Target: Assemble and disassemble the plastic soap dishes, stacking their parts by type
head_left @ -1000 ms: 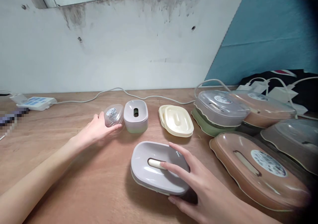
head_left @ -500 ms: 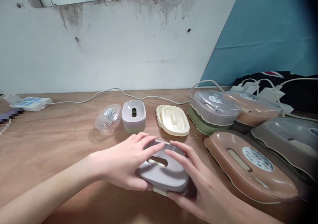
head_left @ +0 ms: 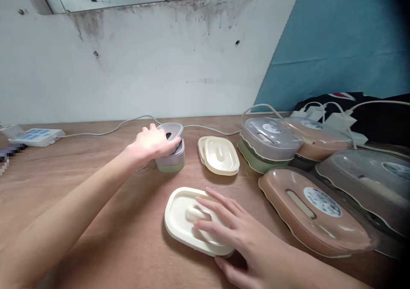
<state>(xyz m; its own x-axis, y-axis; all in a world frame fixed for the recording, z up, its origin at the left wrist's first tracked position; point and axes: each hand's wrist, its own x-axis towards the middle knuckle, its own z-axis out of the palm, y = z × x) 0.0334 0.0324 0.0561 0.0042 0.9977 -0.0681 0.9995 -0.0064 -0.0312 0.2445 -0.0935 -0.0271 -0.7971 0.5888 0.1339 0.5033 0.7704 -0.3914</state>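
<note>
Left hand [head_left: 153,143] grips grey cover [head_left: 174,129], tilted over the lilac-and-green tub [head_left: 171,165], far, left of centre; right hand [head_left: 245,237] clasps right end of cream lid [head_left: 177,214], near, on the table [head_left: 134,250]. Both look light, stiff, smooth, maybe slippery. Best hold: cover by opposite rims, cream lid by edges or raised handle [head_left: 194,214].

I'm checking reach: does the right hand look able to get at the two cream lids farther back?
Probably yes. Nothing seems to block the right hand from the two back lids, though it would have to leave the front lid.
</note>
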